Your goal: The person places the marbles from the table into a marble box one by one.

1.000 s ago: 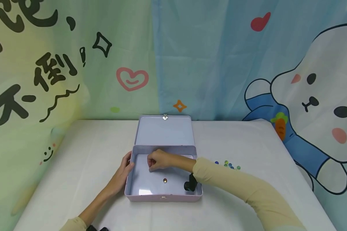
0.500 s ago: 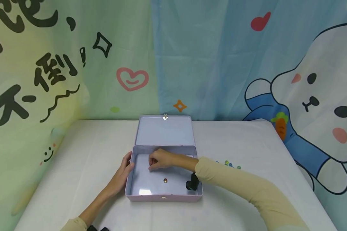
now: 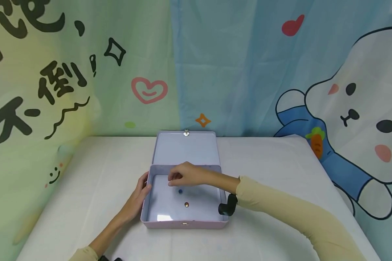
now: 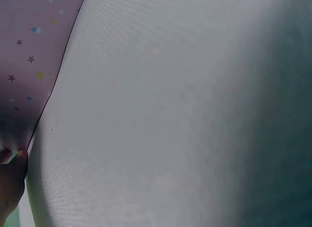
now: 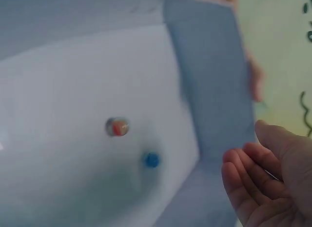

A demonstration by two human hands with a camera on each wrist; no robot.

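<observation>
A shallow tin box point(image 3: 184, 224), lilac outside with pale inner walls, stands on the table with its hinged lid point(image 3: 185, 148) raised at the back. On its floor lie a blue marble point(image 3: 180, 191) and an amber-looking marble point(image 3: 186, 204), which shows red and white in the right wrist view. Above the box floor is my right hand point(image 3: 187, 174), its fingers loosely bent and nothing seen between them; the blue marble point(image 5: 152, 159) is apart from it. My left hand point(image 3: 139, 194) rests against the outside of the box's left wall. In the left wrist view that wall point(image 4: 34, 56) has printed stars.
A white cloth point(image 3: 264, 156) covers the table. Behind it hangs a printed curtain point(image 3: 215, 72) with a cartoon animal. The right sleeve point(image 3: 287, 210) crosses the table's right side. A black wrist camera point(image 3: 228, 206) is over the box's right wall.
My right hand has risen slightly and let go of a blue marble, which now shows on the box floor. The right forearm shifted right; its sleeve hides the marbles seen on the table earlier.
</observation>
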